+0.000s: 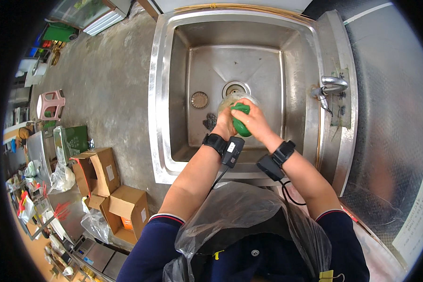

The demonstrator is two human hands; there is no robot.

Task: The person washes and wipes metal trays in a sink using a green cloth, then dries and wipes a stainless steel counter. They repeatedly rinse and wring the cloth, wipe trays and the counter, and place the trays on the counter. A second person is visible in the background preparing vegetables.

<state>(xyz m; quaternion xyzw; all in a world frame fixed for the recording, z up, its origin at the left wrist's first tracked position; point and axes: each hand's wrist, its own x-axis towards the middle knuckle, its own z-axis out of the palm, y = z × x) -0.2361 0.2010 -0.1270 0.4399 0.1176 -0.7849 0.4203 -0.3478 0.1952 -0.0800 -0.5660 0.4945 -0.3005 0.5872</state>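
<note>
Both hands are over a stainless steel sink (pixel 246 67). My right hand (pixel 255 121) grips a green cloth-like thing (pixel 241 121), its fingers curled over the top. Close against it on the left is my left hand (pixel 226 121), its fingers partly hidden; whether it also grips the green thing is unclear. Beneath the hands lies a round, translucent bowl-like vessel (pixel 225 103), largely covered by them. Near the left wrist a dark scouring pad (pixel 210 122) rests on the sink floor, below a round drain strainer (pixel 199 100). The drain (pixel 235 89) shows just beyond the vessel.
A metal faucet (pixel 329 90) stands at the sink's right rim. On the floor to the left are open cardboard boxes (pixel 127 211), a pink plastic stool (pixel 51 105) and a green bin (pixel 75 140). A sheet with writing (pixel 417 225) hangs at the lower right.
</note>
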